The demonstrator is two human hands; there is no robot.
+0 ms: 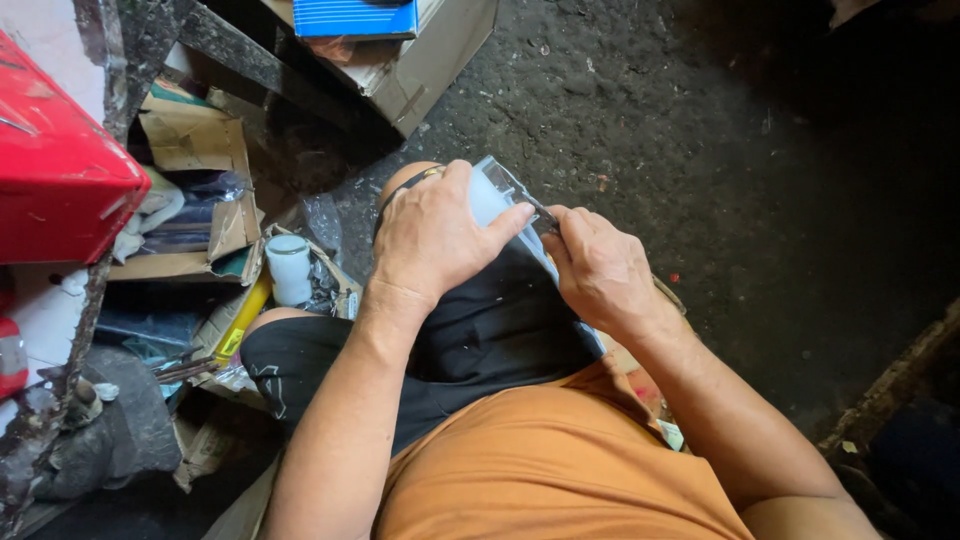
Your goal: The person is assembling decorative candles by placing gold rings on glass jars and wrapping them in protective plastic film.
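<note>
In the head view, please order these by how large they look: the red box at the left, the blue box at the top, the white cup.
1. red box, cut by the frame edge
2. blue box, also cut
3. white cup

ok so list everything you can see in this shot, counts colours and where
pale plastic part: 1, whitish-blue translucent, on the person's knee, gripped by both hands
thin dark tool: 1, dark metal, at the part's edge, in the right hand
red box: 1, red, far left
blue box: 1, blue, top centre, on a cardboard carton
cardboard carton: 1, grey-brown, top centre
open cardboard box: 1, brown, left, with bags inside
white cylinder: 1, white, left of the knee
yellow object: 1, yellow, lower left among clutter
floor: dark, gritty, right half
shorts: black; shirt: orange
left hand: 1, on the part
right hand: 1, pinching the tool
</note>
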